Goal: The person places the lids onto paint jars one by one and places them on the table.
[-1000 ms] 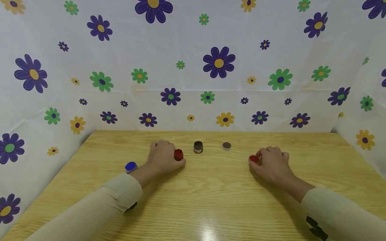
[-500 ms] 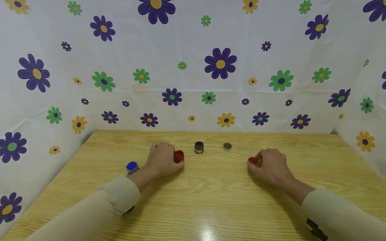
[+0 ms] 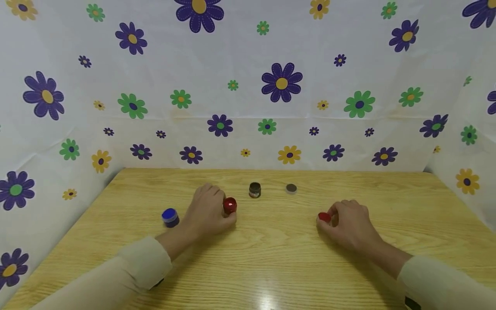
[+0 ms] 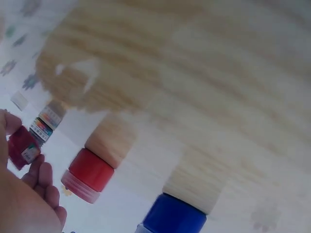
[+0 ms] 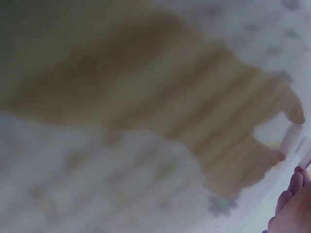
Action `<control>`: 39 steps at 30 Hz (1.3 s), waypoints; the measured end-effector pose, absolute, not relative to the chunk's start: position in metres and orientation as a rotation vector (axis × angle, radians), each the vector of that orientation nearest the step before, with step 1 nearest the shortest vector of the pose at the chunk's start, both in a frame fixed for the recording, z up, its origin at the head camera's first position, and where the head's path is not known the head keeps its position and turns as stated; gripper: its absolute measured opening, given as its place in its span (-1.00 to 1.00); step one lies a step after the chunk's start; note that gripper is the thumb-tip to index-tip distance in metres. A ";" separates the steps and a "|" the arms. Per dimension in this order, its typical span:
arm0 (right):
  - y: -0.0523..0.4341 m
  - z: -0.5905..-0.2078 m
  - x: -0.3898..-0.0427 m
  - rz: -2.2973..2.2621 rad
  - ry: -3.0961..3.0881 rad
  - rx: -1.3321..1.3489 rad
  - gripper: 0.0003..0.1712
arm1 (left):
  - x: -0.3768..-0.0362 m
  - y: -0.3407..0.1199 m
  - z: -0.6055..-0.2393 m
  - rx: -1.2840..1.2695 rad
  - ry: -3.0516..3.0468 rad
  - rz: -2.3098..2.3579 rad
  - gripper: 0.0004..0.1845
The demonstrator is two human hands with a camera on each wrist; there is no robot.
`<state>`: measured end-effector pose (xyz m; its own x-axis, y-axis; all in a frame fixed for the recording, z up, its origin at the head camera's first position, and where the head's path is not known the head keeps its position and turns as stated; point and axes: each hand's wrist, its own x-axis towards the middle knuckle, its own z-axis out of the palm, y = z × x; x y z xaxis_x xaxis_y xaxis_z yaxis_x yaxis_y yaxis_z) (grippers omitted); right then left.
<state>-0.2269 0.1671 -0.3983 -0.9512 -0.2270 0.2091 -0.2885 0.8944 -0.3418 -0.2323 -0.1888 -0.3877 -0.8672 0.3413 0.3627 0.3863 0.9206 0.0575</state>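
1. left hand [image 3: 207,211] gripping open red jar [image 3: 230,206] on the bench [image 3: 271,267]; 
2. right hand [image 3: 348,221] pinching its red lid [image 3: 324,217], well apart; 
3. lid is off, jar sitting uncapped.
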 end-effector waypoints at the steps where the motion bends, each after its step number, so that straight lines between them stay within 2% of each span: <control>1: 0.167 -0.398 -0.225 0.560 -2.898 0.403 -0.62 | -0.230 -0.189 -0.388 -0.553 -2.702 -0.174 -0.63; 11: 0.151 -0.398 -0.204 0.535 -2.847 0.559 -0.67 | -0.214 -0.183 -0.389 -0.675 -2.577 -0.188 -0.62; 23: 0.132 -0.399 -0.181 0.591 -2.823 0.677 -0.71 | -0.185 -0.160 -0.389 -0.770 -2.596 -0.317 -0.69; 39: 0.105 -0.392 -0.135 1.091 -2.968 0.753 -0.81 | -0.142 -0.117 -0.379 -0.796 -2.724 -0.841 -0.79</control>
<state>-0.1347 0.1053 -0.3925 -0.8870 -0.4584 0.0555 -0.3852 0.6683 -0.6364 -0.1416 -0.1175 -0.3789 -0.8402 0.4394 0.3179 0.5421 0.6964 0.4702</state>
